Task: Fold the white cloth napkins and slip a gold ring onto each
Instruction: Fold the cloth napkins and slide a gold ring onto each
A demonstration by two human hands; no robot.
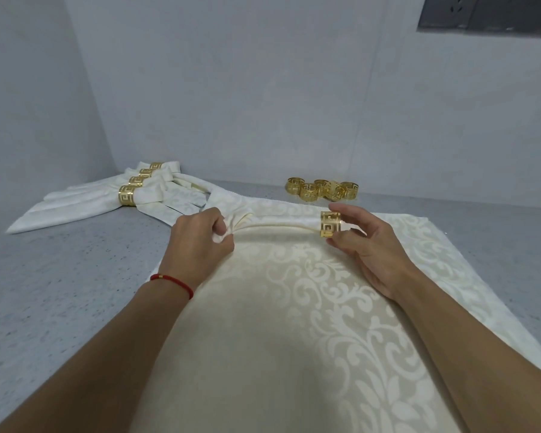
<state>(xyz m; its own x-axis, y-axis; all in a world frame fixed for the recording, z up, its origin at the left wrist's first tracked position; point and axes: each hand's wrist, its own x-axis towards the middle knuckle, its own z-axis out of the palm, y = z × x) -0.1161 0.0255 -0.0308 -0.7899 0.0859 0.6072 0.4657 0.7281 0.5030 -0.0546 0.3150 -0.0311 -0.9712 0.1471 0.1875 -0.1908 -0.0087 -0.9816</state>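
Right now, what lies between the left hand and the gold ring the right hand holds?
In the head view, a gathered roll of the white patterned napkin spans from the left hand to the gold ring pinched by the right hand.

Four finished napkins (85, 203) lie fanned at the far left of the tabletop (60, 276), each wearing one gold ring, so four rings (138, 182) are already in place. Five loose gold rings (322, 189) sit bunched together near the back wall; one of them is tilted. One more gold ring (330, 225) sits on the end of one gathered napkin (278, 228), which makes ten rings in all. One flat patterned cloth (263, 323) is spread underneath. Two hands are in view, the left hand (197, 242) and the right hand (366, 245). One red cord bracelet (172, 281) circles the left wrist.
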